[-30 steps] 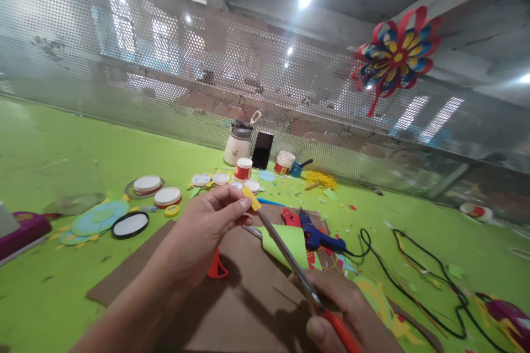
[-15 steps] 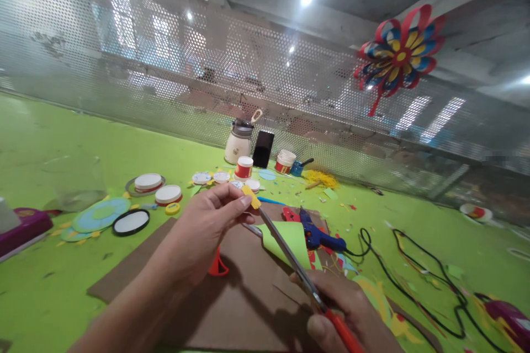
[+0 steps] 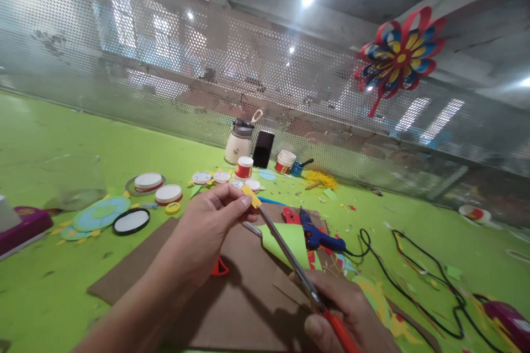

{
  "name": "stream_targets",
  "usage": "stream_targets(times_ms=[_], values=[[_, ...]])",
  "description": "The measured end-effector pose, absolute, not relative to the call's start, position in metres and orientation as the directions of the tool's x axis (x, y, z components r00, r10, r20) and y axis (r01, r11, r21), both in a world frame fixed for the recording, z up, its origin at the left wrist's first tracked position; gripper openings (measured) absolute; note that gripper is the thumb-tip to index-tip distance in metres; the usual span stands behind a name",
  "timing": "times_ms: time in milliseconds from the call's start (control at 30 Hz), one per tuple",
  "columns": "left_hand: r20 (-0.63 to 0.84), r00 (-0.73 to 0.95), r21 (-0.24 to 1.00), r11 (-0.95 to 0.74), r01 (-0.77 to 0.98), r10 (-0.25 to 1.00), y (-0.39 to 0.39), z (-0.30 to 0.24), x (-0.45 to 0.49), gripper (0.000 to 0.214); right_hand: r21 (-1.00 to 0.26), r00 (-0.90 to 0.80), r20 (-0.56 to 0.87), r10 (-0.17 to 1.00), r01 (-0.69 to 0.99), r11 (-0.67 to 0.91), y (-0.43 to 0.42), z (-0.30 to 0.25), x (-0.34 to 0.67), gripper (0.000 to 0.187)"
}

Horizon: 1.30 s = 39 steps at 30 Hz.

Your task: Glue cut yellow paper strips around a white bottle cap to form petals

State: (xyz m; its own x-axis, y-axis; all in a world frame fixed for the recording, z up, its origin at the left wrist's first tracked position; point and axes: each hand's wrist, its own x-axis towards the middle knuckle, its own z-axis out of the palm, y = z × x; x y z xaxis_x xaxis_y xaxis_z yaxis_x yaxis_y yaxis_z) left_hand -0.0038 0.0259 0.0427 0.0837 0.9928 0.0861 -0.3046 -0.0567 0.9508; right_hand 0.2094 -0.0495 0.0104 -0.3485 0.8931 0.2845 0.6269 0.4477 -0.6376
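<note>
Between thumb and fingers, my left hand [image 3: 211, 220] pinches a small yellow paper piece [image 3: 250, 197]. My right hand [image 3: 343, 309] is closed around the red handles of a pair of scissors [image 3: 290, 256], whose blade tips meet the lower edge of the yellow paper. Both hands are above a brown cardboard sheet [image 3: 256, 309]. On it, just beyond the blades, lies a light green paper sheet [image 3: 285, 240]. A red-orange handle [image 3: 221, 267] shows partly behind my left wrist.
A blue glue gun [image 3: 318, 236] with a looping black cord [image 3: 439, 281] lies to the right. White-lidded tubs [image 3: 168, 194], a black-rimmed disc [image 3: 131, 222] and a clear container [image 3: 77, 182] are on the left. A jug [image 3: 238, 143] and a phone [image 3: 264, 149] stand behind.
Little differs. My right hand and the scissor handles have shifted very slightly left, while my left hand keeps the yellow paper in the same place.
</note>
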Motion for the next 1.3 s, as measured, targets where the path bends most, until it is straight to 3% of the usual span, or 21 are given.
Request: stream_targets(times_ms=[167, 433, 633, 1300], values=[[0.09, 0.073, 0.947, -0.062, -0.316, 0.993, 0.026, 0.042, -0.003, 0.012, -0.57, -0.366, 0.337, 0.867, 0.654, 0.498, -0.049, 0.01, 0.209, 0.047], [0.11, 0.034, 0.941, -0.093, -0.324, 0.993, 0.024, 0.039, 0.001, 0.01, -0.574, -0.359, 0.384, 0.851, 0.628, 0.525, -0.047, -0.005, 0.212, 0.051], [0.106, 0.009, 0.939, -0.097, -0.329, 0.994, 0.024, 0.037, 0.002, 0.011, -0.603, -0.361, 0.327, 0.874, 0.632, 0.487, -0.047, -0.004, 0.214, 0.044], [0.091, -0.058, 0.932, -0.106, -0.346, 0.994, 0.021, 0.038, 0.008, 0.014, -0.545, -0.301, 0.35, 0.887, 0.705, 0.454, -0.049, -0.013, 0.212, 0.042]])
